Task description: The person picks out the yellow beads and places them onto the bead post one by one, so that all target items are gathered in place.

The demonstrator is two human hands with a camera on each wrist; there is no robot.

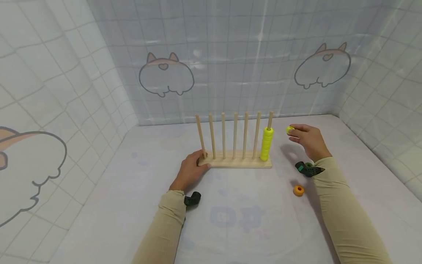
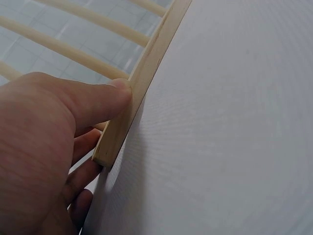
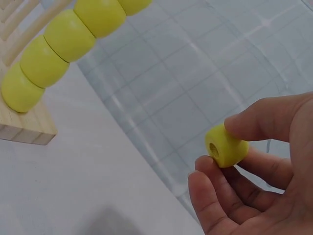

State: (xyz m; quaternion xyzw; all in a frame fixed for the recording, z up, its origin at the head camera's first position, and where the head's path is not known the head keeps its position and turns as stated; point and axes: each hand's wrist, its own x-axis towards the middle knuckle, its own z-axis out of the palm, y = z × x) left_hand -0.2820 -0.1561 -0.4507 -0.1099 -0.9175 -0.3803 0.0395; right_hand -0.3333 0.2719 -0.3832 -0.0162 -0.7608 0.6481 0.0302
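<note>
A wooden peg rack (image 1: 240, 164) with several upright rods stands on the table. Its rightmost rod carries a stack of yellow beads (image 1: 266, 144), and the rod's top sticks out above them. My left hand (image 1: 190, 171) grips the left end of the base; in the left wrist view the thumb lies on the base (image 2: 128, 105) and the fingers pass behind it. To the right of the stack, my right hand (image 1: 310, 140) holds up a single yellow bead (image 3: 226, 147), pinched between thumb and fingers. The bead's hole faces the rack, and a gap separates it from the rod.
An orange bead (image 1: 298, 190) lies on the table by the right forearm. A green bead (image 1: 308, 165) is partly hidden behind the right wrist's black camera mount (image 1: 309, 169). Tiled-pattern sheeting (image 1: 230, 66) rises behind the rack and at both sides.
</note>
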